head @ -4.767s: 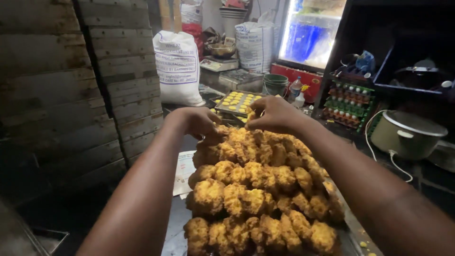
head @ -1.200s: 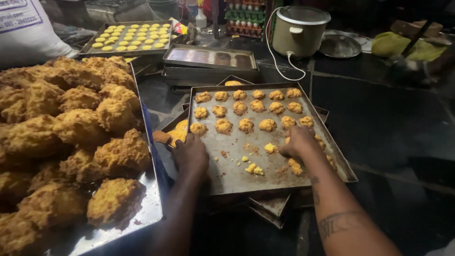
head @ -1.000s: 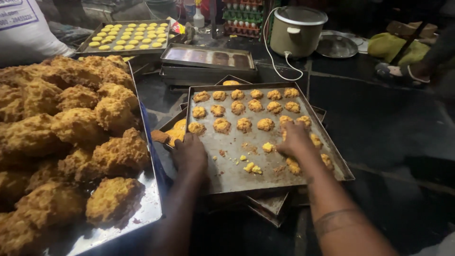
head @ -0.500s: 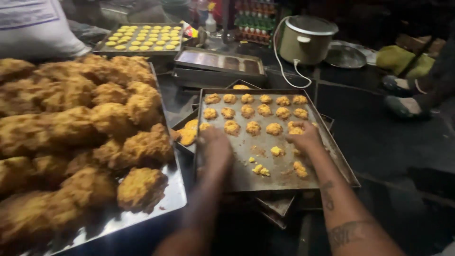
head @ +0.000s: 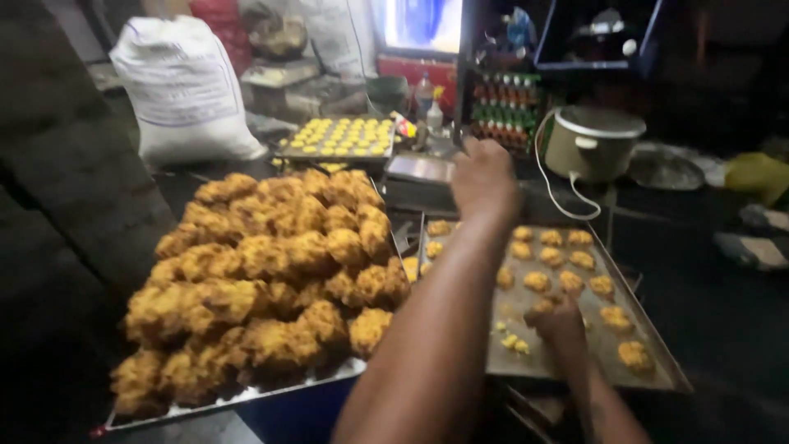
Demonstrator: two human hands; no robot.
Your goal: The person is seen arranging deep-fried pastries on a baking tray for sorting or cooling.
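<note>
Two trays fill my view; my left hand (head: 485, 177) is raised and stretched forward over the far end of the flat baking tray (head: 649, 329), fingers curled into a loose fist, and I cannot tell whether anything is in them; my right hand (head: 560, 322) rests low on that tray among the small fried pieces (head: 538, 281), fingers bent down onto the metal, though blur hides whether they pinch one; the pieces sit in spaced rows, likely so each stays separate; beside it the big tray (head: 246, 395) carries heaped golden fritters (head: 271, 279), piled high to save room on the dark counter (head: 707, 271); a rice cooker (head: 592, 144) stands beyond
</note>
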